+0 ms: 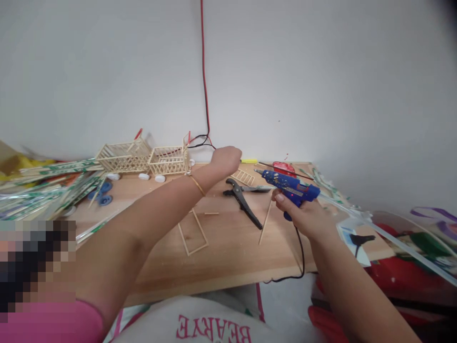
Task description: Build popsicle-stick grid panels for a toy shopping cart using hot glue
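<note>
My right hand (309, 216) grips a blue hot glue gun (291, 185), its nozzle pointing left over the wooden table. A long translucent glue stick (392, 240) trails from its rear. At the back of the table, my left hand (227, 159) is curled closed, and its fingertips are hidden from me. Just beside it lies a small ladder-like stick panel (243, 177). Black-handled cutters (246, 205) rest between the two hands. Nearer to me are a rectangular stick frame (200, 226), a short stick piece (212, 213) and a longer loose stick (264, 226).
Two stick-built carts (124, 164) with white wheels stand at the back left. Blue round caps (105, 200) and piles of wrapped sticks (53, 166) lie left. A red-black cable (204, 71) hangs down the wall. The gun's black cord (303, 252) loops over the front edge.
</note>
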The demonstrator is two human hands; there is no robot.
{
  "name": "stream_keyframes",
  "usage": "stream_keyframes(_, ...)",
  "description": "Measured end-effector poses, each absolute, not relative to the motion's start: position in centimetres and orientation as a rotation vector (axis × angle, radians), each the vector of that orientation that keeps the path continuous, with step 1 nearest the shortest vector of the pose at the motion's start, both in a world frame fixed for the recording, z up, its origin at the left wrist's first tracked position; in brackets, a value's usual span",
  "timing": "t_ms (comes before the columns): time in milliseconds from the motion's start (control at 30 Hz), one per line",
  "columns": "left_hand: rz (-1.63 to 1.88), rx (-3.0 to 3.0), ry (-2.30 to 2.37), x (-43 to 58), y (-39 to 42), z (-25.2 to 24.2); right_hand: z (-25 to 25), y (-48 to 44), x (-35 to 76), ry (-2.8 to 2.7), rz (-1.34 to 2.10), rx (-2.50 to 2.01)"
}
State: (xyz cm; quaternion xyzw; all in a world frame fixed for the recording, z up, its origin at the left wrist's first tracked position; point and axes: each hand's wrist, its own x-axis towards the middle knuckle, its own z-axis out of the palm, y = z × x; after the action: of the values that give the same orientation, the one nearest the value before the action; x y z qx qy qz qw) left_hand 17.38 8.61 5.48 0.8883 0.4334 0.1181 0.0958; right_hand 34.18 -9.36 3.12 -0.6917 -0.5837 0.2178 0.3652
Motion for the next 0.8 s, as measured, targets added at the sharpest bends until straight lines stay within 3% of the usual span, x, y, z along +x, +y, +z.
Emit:
stream_keyframes(133, 0.388, 2.661, 1.329, 9.7, 6.3, 5.1, 2.9, -8.0, 30.8, -1.648, 0.679, -1.640)
stream_keyframes(333, 0.448, 2.484, 1.473, 0.8, 0.7, 0.8, 1.7, -6.1, 24.9, -1.847, 0.895, -1.435)
stream_keyframes(800, 0.148, 2.651, 1.510, 1.7, -1.3, -1.8, -0.5, -5.0, 22.3, -1.833, 1.047, -1.444)
